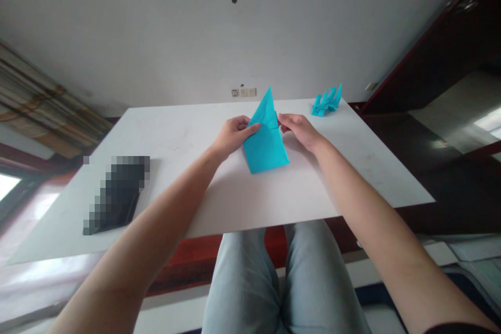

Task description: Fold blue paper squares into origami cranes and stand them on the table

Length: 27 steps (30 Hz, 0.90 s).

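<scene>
A turquoise cloth napkin, folded into a tall pointed shape, lies on the white table straight ahead of me. My left hand pinches its left edge near the middle, fingers curled closed. My right hand pinches the right edge at about the same height, fingers closed on the fabric. The napkin's tip points away from me toward the wall.
A second turquoise napkin, folded into a spiky fan shape, stands at the table's far right. A dark blurred object lies on the table's left side. Wall sockets sit behind the table. My knees are below the near edge.
</scene>
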Each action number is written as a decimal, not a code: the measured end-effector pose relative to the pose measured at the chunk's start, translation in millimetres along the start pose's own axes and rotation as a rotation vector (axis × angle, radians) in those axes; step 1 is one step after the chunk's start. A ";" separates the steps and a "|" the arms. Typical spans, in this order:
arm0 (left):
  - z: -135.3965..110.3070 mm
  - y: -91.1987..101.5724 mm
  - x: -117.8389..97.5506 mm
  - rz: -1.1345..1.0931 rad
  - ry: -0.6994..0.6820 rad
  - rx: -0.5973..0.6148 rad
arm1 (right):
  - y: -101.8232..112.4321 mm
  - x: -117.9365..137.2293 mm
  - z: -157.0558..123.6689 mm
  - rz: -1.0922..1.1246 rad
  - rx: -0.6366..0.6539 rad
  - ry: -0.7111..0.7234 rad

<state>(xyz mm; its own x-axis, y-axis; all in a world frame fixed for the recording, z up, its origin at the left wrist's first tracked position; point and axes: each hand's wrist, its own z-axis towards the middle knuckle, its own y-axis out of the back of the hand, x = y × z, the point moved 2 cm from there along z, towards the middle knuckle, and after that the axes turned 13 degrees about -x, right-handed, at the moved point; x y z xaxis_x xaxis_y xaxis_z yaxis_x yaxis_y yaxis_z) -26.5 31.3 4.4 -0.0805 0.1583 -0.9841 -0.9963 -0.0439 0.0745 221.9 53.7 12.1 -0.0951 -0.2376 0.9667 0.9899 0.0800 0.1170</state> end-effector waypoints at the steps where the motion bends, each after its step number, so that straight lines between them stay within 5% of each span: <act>1: 1.1 0.4 -0.1 -0.020 -0.006 -0.021 | -4.7 -0.4 -3.6 0.025 0.087 -0.049; 5: 4.4 0.3 -0.4 -0.021 -0.051 -0.063 | -16.2 -3.4 -10.3 0.149 0.230 -0.193; 14: 7.0 6.9 -3.4 0.068 -0.179 -0.256 | -5.7 -2.7 1.8 0.047 -0.059 -0.082; 23: 12.1 9.3 -1.5 -0.052 -0.283 0.063 | 2.3 4.0 1.3 0.157 -0.146 -0.132; 27: 9.6 11.6 -4.4 -0.021 -0.269 0.064 | 6.0 6.1 4.4 0.149 -0.153 -0.103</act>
<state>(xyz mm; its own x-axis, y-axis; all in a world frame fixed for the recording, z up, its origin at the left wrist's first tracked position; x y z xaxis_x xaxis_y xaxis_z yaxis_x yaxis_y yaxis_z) -38.0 39.6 11.1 -0.0570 0.4150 -0.9080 -0.9971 0.0227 0.0729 226.7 57.0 19.7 0.0503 -0.1335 0.9898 0.9975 -0.0432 -0.0566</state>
